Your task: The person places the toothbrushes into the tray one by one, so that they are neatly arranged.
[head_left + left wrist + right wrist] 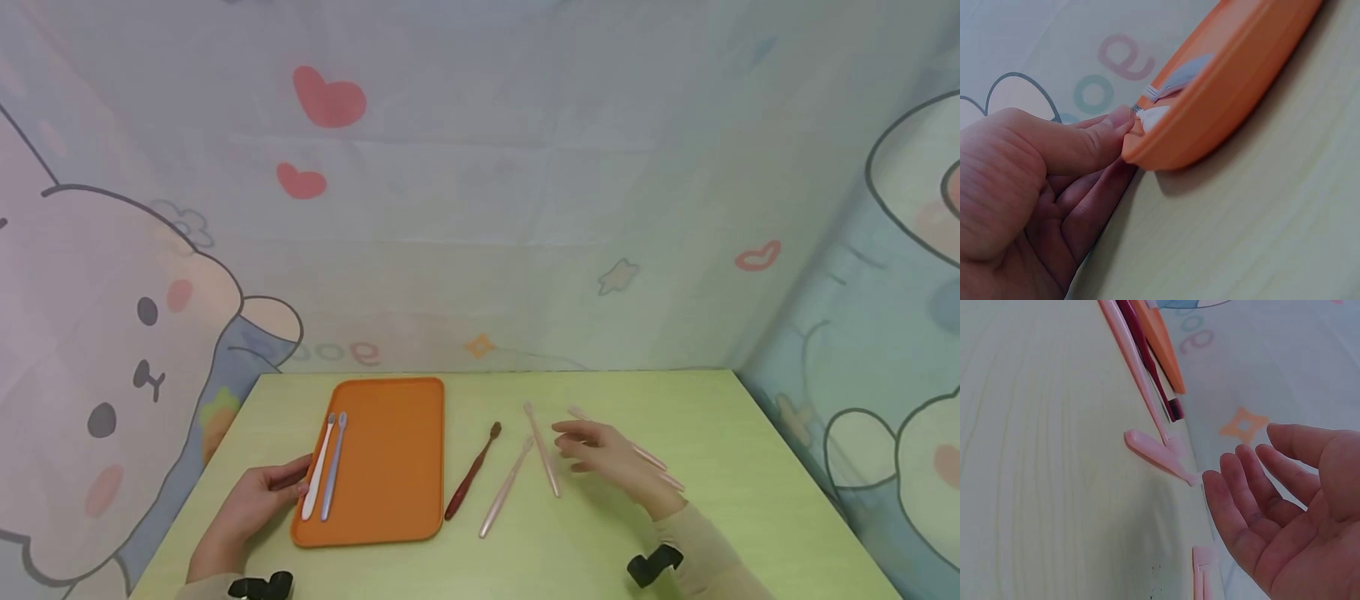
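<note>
My left hand [255,504] grips the left rim of an orange tray [390,458]; in the left wrist view its thumb lies on the rim with fingers curled outside. Inside the tray, a white toothbrush [318,471] and a pale lavender toothbrush [333,468] lie side by side. Right of the tray are a dark red toothbrush [472,473], a pink toothbrush [505,490] and another pink toothbrush [543,450]. My right hand [611,458] hovers over the table with loosely bent fingers and a bare palm. Beneath it, two pink toothbrushes [1201,575] are partly hidden.
The light green wooden table [570,550] ends at a cartoon-printed cloth [480,208] behind it. More printed cloth [885,333] closes off the right side. A black wrist camera [655,565] sits at the right sleeve, another black wrist camera [262,586] at the left.
</note>
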`<control>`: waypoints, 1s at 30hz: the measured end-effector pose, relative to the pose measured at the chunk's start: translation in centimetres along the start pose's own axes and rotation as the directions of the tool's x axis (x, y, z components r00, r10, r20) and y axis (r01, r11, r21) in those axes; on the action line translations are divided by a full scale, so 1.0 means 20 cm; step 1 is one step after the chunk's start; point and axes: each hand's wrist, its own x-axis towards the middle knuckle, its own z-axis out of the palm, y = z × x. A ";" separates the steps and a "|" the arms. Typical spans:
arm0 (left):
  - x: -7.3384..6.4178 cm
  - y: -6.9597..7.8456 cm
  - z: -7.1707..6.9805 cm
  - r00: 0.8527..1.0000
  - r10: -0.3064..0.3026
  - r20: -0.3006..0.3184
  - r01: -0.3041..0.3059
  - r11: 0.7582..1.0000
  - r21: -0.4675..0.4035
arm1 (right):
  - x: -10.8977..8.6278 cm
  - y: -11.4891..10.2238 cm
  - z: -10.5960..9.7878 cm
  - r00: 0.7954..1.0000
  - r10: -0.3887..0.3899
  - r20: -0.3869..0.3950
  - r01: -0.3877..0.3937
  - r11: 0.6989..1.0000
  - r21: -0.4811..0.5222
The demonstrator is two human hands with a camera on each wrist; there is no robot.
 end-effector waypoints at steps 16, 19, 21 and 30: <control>0.00 -0.01 0.00 1.000 0.007 -0.007 -0.007 1.000 0.015 | -0.09 0.05 -0.17 0.993 0.049 -0.107 -0.051 0.999 -0.017; 0.00 -0.01 0.01 1.000 -0.002 -0.008 0.002 1.000 0.004 | -0.10 0.06 -0.21 0.988 0.059 -0.144 -0.064 0.997 -0.030; 0.00 -0.02 0.01 1.000 -0.001 -0.004 0.001 1.000 -0.001 | -0.11 0.06 -0.23 0.985 0.065 -0.161 -0.071 0.997 -0.034; 0.00 -0.01 0.00 1.000 0.018 -0.008 -0.018 1.000 0.017 | -0.14 0.07 -0.33 0.983 0.037 -0.181 -0.054 0.994 -0.090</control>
